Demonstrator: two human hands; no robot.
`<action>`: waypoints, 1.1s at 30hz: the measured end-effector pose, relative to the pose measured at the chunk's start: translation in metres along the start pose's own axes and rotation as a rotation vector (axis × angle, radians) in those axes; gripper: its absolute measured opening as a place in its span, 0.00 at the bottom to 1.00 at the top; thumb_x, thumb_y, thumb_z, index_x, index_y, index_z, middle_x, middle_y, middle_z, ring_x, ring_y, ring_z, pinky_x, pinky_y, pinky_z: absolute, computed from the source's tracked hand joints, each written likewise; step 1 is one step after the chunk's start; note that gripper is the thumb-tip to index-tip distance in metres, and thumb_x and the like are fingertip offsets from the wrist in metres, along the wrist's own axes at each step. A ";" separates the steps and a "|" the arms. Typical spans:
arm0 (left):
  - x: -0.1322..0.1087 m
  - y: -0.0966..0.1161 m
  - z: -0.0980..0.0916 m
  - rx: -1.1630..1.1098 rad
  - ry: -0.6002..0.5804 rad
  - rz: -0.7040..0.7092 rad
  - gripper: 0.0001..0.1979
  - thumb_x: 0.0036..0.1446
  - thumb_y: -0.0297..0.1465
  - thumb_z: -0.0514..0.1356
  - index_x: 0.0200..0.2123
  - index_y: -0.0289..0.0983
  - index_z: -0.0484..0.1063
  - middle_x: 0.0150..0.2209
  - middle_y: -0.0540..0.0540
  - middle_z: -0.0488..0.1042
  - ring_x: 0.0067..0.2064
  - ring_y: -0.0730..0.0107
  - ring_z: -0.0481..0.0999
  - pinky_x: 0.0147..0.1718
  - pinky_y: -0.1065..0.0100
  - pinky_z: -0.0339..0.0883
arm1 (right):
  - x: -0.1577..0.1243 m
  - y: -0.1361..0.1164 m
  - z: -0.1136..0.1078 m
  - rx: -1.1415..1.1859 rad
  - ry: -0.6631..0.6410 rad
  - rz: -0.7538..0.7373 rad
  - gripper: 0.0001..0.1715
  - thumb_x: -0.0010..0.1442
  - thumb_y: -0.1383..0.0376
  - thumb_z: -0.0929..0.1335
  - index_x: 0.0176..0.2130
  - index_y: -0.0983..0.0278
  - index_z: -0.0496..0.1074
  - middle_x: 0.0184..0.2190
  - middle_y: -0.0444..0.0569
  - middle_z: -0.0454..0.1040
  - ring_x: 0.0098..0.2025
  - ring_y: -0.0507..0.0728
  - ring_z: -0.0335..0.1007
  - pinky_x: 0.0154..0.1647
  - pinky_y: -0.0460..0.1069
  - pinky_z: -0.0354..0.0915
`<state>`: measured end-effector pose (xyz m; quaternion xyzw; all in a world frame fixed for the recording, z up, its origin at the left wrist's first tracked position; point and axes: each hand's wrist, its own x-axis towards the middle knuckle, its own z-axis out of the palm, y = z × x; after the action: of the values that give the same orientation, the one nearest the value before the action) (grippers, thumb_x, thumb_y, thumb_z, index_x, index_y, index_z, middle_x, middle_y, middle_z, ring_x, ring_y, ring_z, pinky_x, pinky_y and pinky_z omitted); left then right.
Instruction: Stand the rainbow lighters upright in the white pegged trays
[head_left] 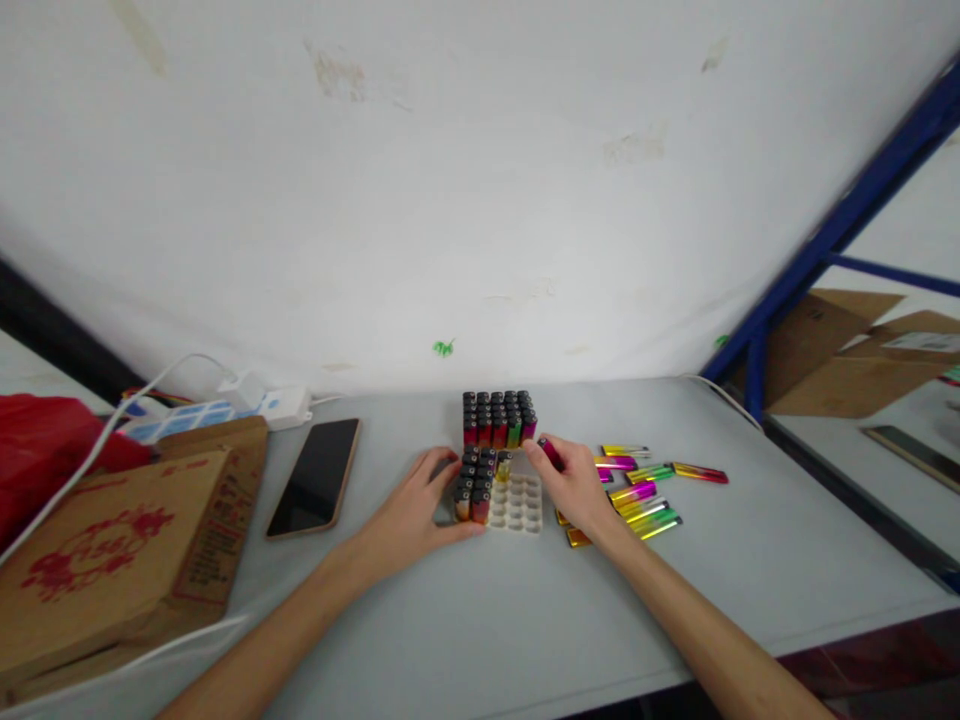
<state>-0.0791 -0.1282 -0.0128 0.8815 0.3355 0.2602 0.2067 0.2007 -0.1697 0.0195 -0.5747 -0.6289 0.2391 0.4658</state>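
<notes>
My right hand (574,482) pinches a dark red lighter (550,453) just above the back right of a white tray (525,512) with round sockets. Upright lighters (474,482) with black tops fill the tray's left columns. One yellowish lighter (503,468) stands in the back row beside them. Curved round the tray's left side is my left hand (409,510), its thumb at the front edge and its fingers against the lighters at the back. Behind the tray stands a tight block of black-topped lighters (499,418). Shiny coloured lighters (637,495) lie loose beside my right hand.
At the left lie a black-screened phone (315,478), a cardboard box (120,560), a power strip (217,412) with a white cable and a red bag (45,460). A blue metal frame (757,370) and an open carton (840,360) are at the right.
</notes>
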 end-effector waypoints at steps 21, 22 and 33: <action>0.002 -0.001 -0.001 0.018 -0.018 0.004 0.36 0.64 0.56 0.75 0.66 0.41 0.78 0.67 0.34 0.75 0.69 0.38 0.77 0.71 0.42 0.76 | -0.004 -0.012 -0.016 -0.110 -0.150 -0.208 0.18 0.82 0.51 0.62 0.41 0.56 0.69 0.33 0.46 0.76 0.34 0.59 0.74 0.38 0.52 0.65; 0.002 0.000 -0.001 0.019 -0.021 0.004 0.36 0.64 0.56 0.76 0.66 0.41 0.78 0.67 0.35 0.75 0.69 0.39 0.77 0.71 0.42 0.75 | -0.004 -0.012 -0.019 -0.135 -0.153 -0.260 0.19 0.82 0.51 0.62 0.40 0.56 0.69 0.36 0.48 0.78 0.37 0.60 0.75 0.41 0.52 0.67; 0.002 0.001 0.000 0.043 -0.049 -0.015 0.38 0.64 0.52 0.77 0.68 0.39 0.75 0.69 0.33 0.74 0.71 0.38 0.75 0.74 0.42 0.72 | -0.005 0.000 -0.027 -0.217 -0.274 -0.293 0.26 0.84 0.48 0.65 0.38 0.59 0.76 0.31 0.48 0.83 0.32 0.58 0.78 0.37 0.49 0.66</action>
<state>-0.0777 -0.1275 -0.0118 0.8893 0.3425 0.2298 0.1975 0.2237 -0.1809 0.0298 -0.4859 -0.7852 0.1757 0.3414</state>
